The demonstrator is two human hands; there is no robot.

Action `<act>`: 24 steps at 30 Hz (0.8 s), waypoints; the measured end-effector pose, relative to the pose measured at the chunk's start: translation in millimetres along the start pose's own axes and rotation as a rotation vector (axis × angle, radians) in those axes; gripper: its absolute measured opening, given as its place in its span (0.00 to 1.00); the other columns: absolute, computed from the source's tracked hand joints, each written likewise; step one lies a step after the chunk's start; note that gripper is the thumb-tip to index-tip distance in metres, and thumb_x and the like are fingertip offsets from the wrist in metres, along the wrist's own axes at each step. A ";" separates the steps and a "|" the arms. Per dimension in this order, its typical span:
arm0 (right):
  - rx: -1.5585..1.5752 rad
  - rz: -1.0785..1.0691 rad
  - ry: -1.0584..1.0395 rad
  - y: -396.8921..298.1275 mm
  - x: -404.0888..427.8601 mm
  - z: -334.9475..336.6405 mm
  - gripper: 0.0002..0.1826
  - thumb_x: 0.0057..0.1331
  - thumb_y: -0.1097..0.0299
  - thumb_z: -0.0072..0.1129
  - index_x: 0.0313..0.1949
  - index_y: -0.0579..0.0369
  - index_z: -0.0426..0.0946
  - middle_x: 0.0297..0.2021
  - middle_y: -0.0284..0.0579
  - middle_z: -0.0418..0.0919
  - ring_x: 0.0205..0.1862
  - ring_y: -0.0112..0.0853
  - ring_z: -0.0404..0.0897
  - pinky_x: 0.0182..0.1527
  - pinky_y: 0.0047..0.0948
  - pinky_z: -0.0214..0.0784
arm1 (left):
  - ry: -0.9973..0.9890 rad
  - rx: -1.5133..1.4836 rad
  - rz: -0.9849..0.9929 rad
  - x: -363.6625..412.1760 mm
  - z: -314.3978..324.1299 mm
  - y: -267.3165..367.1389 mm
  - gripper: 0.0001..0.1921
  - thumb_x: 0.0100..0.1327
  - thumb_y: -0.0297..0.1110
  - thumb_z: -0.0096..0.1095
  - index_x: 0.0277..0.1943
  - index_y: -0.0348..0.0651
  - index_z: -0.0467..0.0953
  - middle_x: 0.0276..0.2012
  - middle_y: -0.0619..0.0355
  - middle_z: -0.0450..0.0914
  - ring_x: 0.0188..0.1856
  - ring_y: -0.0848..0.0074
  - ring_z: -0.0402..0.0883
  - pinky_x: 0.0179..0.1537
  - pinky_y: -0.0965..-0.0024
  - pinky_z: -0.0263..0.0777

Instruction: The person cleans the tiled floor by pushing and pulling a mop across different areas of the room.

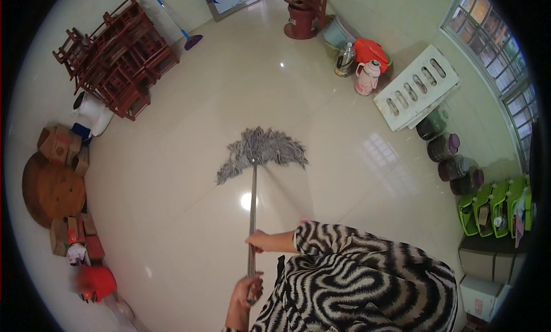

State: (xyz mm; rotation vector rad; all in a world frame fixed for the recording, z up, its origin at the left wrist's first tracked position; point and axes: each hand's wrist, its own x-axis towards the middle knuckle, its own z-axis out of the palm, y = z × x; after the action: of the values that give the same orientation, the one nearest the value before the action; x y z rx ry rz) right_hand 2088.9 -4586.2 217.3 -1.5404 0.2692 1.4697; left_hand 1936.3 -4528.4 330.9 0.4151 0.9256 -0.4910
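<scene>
A string mop with a grey, shaggy head (275,149) lies spread on the glossy cream tiled floor (172,160). Its metal handle (253,203) runs from the head back toward me. My right hand (259,241) wraps the handle partway along. Closer to my body, my left hand (249,288) grips it near the end. A black-and-cream patterned sleeve (335,239) covers my right arm to the forearm.
Stacked dark-red wooden chairs (122,56) and a purple-headed broom (193,41) stand at the upper left. Cardboard boxes (60,144) and a round wooden board (60,192) line the left wall. Along the right are a pink thermos (367,77), dark jars (442,147) and green bins (482,207).
</scene>
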 end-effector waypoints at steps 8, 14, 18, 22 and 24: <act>0.135 -0.313 0.386 -99.9 38.3 -93.9 0.34 0.41 0.78 0.50 0.48 0.70 0.47 0.18 0.48 0.66 0.16 0.32 0.67 0.12 0.30 0.57 | -0.277 0.057 0.175 148.2 82.9 86.2 0.04 0.52 0.29 0.46 0.27 0.44 0.59 0.11 0.65 0.60 0.08 0.83 0.57 0.07 0.81 0.52; 0.337 -0.196 0.158 -55.7 -8.2 -104.4 0.11 0.46 0.76 0.48 0.31 0.64 0.62 0.17 0.46 0.67 0.14 0.31 0.68 0.15 0.27 0.61 | -0.259 0.206 0.197 97.1 74.0 27.7 0.07 0.50 0.29 0.47 0.31 0.41 0.59 0.13 0.62 0.59 0.08 0.82 0.57 0.07 0.80 0.51; 0.496 -0.039 0.170 -25.7 -31.9 -59.8 0.06 0.48 0.73 0.48 0.25 0.62 0.64 0.18 0.45 0.69 0.18 0.34 0.72 0.20 0.28 0.66 | -0.233 0.233 0.112 35.7 34.8 -1.3 0.13 0.50 0.28 0.47 0.39 0.37 0.59 0.14 0.62 0.59 0.09 0.81 0.57 0.09 0.81 0.51; -0.017 -0.408 -0.182 52.0 -10.5 -34.5 0.05 0.48 0.73 0.48 0.23 0.61 0.64 0.18 0.45 0.69 0.19 0.35 0.72 0.19 0.30 0.64 | -0.056 0.391 -0.003 -10.6 6.3 2.2 0.13 0.49 0.27 0.47 0.38 0.31 0.62 0.17 0.62 0.63 0.17 0.82 0.63 0.18 0.83 0.57; -0.468 -0.847 -0.303 88.9 27.0 -42.3 0.04 0.48 0.74 0.48 0.21 0.60 0.64 0.17 0.45 0.68 0.18 0.34 0.71 0.18 0.30 0.63 | 0.025 0.283 -0.105 -41.7 27.5 11.7 0.13 0.48 0.26 0.47 0.38 0.31 0.63 0.19 0.61 0.66 0.19 0.82 0.66 0.21 0.82 0.60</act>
State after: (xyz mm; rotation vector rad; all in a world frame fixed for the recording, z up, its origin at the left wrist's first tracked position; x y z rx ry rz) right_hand 2059.8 -4651.7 144.5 -1.4657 -0.8660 1.0679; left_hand 1939.7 -4524.5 381.9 0.6319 0.9073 -0.7187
